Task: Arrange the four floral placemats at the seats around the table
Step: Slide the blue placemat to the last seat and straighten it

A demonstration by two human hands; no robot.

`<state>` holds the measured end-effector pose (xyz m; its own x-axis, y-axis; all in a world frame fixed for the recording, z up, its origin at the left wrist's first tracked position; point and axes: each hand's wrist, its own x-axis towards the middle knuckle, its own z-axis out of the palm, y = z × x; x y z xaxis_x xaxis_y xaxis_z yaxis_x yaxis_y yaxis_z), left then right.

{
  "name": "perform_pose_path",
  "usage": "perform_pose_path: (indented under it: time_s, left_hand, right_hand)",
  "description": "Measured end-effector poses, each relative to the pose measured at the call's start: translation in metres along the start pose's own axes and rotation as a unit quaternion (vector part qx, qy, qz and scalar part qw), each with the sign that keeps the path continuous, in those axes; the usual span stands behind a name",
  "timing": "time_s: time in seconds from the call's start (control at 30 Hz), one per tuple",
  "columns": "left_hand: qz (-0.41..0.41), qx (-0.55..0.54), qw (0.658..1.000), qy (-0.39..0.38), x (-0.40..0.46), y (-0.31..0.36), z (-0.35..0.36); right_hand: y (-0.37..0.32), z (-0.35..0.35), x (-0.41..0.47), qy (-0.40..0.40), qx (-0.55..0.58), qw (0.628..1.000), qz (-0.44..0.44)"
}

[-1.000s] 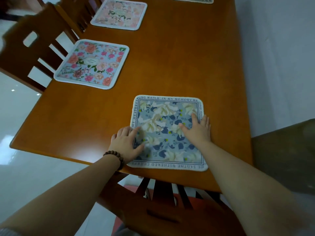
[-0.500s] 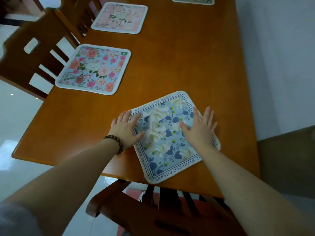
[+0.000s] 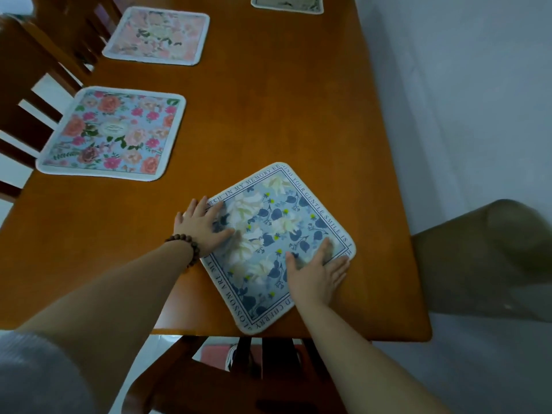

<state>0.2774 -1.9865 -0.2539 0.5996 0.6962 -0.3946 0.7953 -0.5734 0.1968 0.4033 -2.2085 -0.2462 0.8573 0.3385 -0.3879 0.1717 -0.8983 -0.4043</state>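
Note:
A blue placemat (image 3: 277, 234) with white flowers and a lettered border lies skewed like a diamond near the table's front edge, one corner reaching that edge. My left hand (image 3: 203, 225), a bead bracelet at its wrist, lies flat on the mat's left corner. My right hand (image 3: 316, 273) presses flat on the mat's right side near its right corner. A blue mat with pink roses (image 3: 113, 132) lies at the left seat. Beyond it lies a pale pink mat (image 3: 158, 35). A fourth, pale mat (image 3: 286, 3) is cut off at the far end.
The orange wooden table (image 3: 268, 115) stands against a pale wall on the right. Wooden chairs (image 3: 27, 85) line the left side, and another chair (image 3: 239, 377) is tucked under the near edge. A brownish upholstered seat (image 3: 484, 258) stands by the right corner.
The blue mat has turned counter-clockwise under both hands, from square with the table to diamond-wise. My right hand slid down toward the mat's right corner.

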Motion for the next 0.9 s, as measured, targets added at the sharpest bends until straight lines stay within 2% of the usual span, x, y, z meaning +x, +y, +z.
perform_pose_path:
  time_s: [0.17, 0.3, 0.47, 0.6, 0.67, 0.83, 0.9]
  left_hand:
    - [0.037, -0.010, 0.999, -0.013, -0.038, -0.010, 0.004]
    - [0.083, 0.024, 0.996, -0.034, -0.077, -0.020, 0.004]
    - [0.143, 0.072, 0.986, -0.039, -0.115, -0.018, 0.008]
    - [0.217, 0.098, 0.970, -0.053, -0.127, -0.007, 0.014]
    - [0.232, 0.090, 0.968, -0.035, -0.124, 0.002, 0.012]
    - [0.201, 0.052, 0.975, 0.073, -0.084, 0.014, -0.009]
    - [0.171, 0.057, 0.981, 0.077, -0.061, 0.020, -0.019]
  right_hand:
    - [-0.007, -0.012, 0.034, 0.009, 0.010, 0.999, -0.040]
    - [-0.013, -0.024, 0.072, -0.002, -0.026, 0.995, -0.095]
    - [-0.028, -0.037, 0.124, -0.063, -0.064, 0.972, -0.216]
    - [-0.038, -0.044, 0.145, -0.115, -0.078, 0.959, -0.248]
    - [-0.040, -0.046, 0.137, -0.092, -0.092, 0.960, -0.247]
    - [-0.021, -0.039, 0.068, 0.030, -0.075, 0.976, -0.200]
    - [-0.007, -0.032, 0.037, 0.038, -0.101, 0.975, -0.196]
